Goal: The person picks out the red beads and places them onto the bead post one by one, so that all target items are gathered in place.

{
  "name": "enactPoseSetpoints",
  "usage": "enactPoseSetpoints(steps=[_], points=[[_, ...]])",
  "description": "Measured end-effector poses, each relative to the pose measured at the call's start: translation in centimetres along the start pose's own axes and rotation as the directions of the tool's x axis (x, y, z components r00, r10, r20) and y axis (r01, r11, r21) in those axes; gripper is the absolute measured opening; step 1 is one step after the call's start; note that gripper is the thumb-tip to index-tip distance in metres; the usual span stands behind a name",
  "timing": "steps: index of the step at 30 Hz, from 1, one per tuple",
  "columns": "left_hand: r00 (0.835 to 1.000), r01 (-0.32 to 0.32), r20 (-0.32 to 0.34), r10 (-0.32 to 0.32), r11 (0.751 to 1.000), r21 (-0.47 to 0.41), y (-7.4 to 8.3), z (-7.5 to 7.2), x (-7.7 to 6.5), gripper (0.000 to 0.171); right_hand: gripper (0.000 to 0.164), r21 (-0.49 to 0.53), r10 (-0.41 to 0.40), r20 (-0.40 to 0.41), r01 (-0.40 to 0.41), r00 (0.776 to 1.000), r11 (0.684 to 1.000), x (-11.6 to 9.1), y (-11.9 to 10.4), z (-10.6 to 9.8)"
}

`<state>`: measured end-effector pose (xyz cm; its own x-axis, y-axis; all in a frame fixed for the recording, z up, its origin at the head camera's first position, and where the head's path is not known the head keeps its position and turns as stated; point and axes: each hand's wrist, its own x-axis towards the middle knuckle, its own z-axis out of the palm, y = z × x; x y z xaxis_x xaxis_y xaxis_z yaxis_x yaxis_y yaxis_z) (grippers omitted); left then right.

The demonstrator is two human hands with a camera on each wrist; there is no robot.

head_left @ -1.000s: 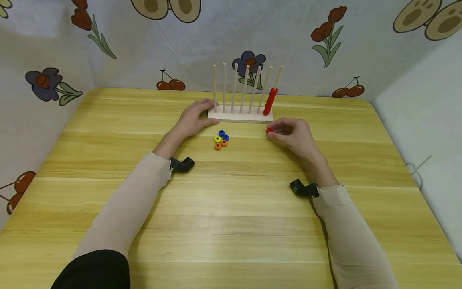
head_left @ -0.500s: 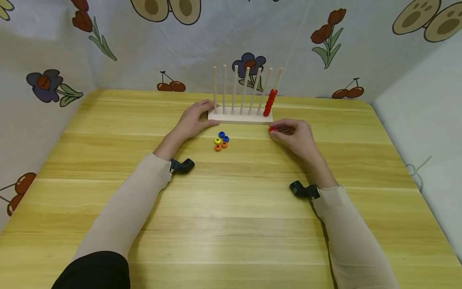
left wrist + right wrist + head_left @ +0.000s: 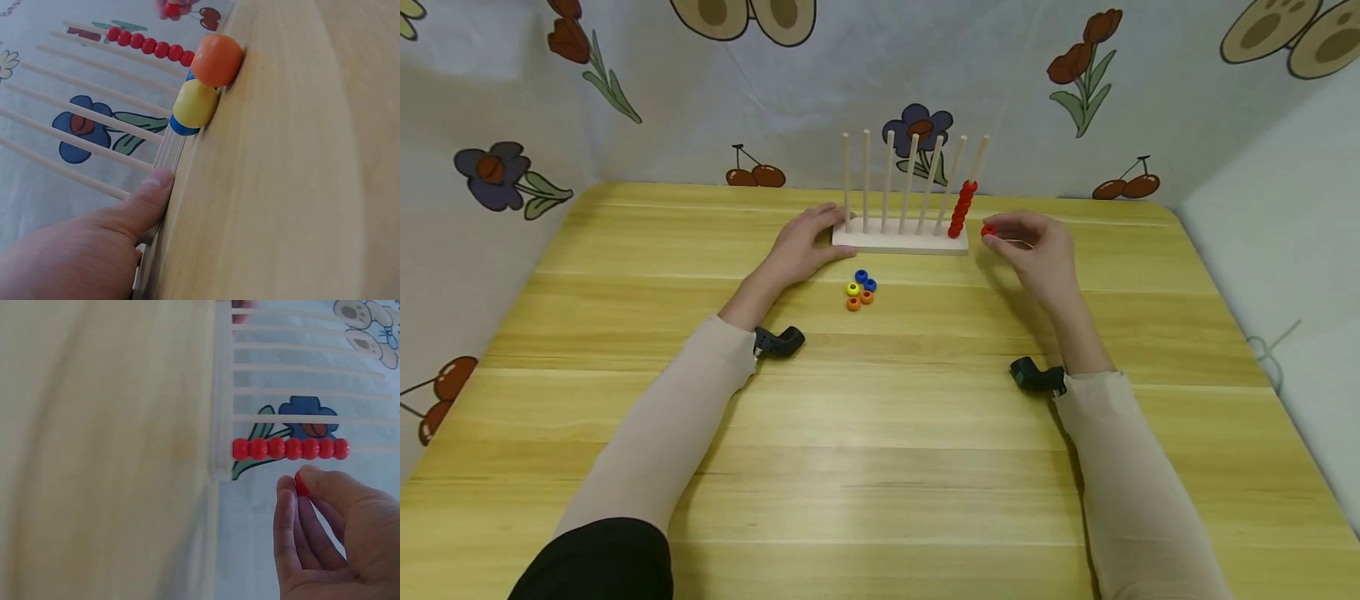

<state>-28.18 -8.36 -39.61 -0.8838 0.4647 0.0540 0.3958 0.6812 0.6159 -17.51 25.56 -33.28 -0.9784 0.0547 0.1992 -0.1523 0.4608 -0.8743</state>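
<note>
A pale wooden peg stand [image 3: 901, 242] with several upright rods is at the table's far side. Red beads [image 3: 962, 208] are stacked on its rightmost rod; the other rods are bare. My left hand [image 3: 808, 244] grips the base's left end, thumb along the front, other fingers partly hidden behind. In my right hand [image 3: 1041, 250], thumb and fingertips pinch a single red bead [image 3: 302, 484], held up just right of the stack. Two blue beads [image 3: 861, 276], a yellow bead [image 3: 853, 289] and two orange beads [image 3: 853, 304] lie grouped on the table before the stand.
The wooden table [image 3: 880, 467] runs back to a patterned cloth [image 3: 820, 108] close behind the stand. A black wrist camera [image 3: 779, 342] is on the left cuff and another wrist camera [image 3: 1037, 376] on the right.
My right hand has lifted the red bead from in front of the base's right corner, moving it right and up beside the red stack. The left hand stays on the base.
</note>
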Motion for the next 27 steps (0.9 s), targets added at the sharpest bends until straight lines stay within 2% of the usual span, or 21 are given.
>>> enactPoseSetpoints(steps=[5, 8, 13, 17, 20, 23, 27], points=[[0.999, -0.028, -0.016, 0.028, 1.000, -0.003, -0.2, -0.1, -0.1, 0.067, 0.030, 0.047, -0.026, -0.113, 0.031, 0.993, 0.998, 1.2, -1.1, 0.0], [1.000, -0.023, -0.013, 0.023, 1.000, -0.005, -0.3, -0.1, -0.1, 0.067, 0.028, 0.084, -0.069, -0.199, 0.088, 0.977, 0.993, 1.9, -2.1, 0.1], [1.000, -0.008, -0.005, 0.008, 1.000, -0.001, -0.5, -0.1, -0.3, 0.068, 0.024, 0.173, -0.134, -0.339, 0.201, 0.931, 0.964, 3.3, -4.2, 0.1], [1.000, -0.011, -0.010, 0.011, 1.000, -0.002, -0.5, -0.1, -0.3, 0.069, 0.022, 0.223, -0.188, -0.418, 0.301, 0.889, 0.927, 4.3, -5.8, 0.2], [1.000, -0.005, -0.009, 0.005, 1.000, -0.004, -0.4, 0.0, -0.3, 0.070, 0.021, 0.234, -0.219, -0.453, 0.352, 0.864, 0.906, 4.9, -6.6, 0.4], [1.000, -0.001, -0.006, 0.001, 1.000, -0.007, -0.4, 0.2, -0.2, 0.071, 0.020, 0.197, -0.250, -0.471, 0.377, 0.846, 0.905, 5.2, -7.1, 0.6], [1.000, -0.011, -0.011, 0.011, 1.000, -0.009, -0.5, 0.2, -0.1, 0.070, 0.020, 0.160, -0.267, -0.447, 0.370, 0.854, 0.915, 5.5, -7.4, 1.0]])
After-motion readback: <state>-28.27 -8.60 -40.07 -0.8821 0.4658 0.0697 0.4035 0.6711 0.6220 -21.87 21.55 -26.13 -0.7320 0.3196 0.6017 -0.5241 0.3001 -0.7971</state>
